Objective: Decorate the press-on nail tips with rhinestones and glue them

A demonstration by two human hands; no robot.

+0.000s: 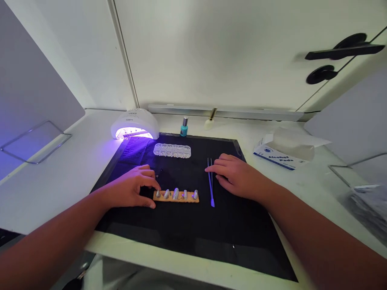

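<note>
Nail strip and tweezers in my view.
I see a tan strip (180,200) lying crosswise, bearing five silvery nail tips (175,194); right of it, slim tweezers (211,187) lie lengthwise on the black mat (181,225), prongs pointing away.

The flat rectangular mat (181,229) is plain black, washed violet at its far left corner where purple light glows from the rounded white plastic lamp (136,119) with dark lettering. The slim pointed metal tweezers (211,187) look blue-violet, and the narrow tan strip (172,199) carries a row of glossy silvery-grey nail tips (175,194). The small turquoise bottle (184,129) has a silver cap, while the open white cardboard box (281,155) shows dark-blue lettering and a blue edge.
</note>
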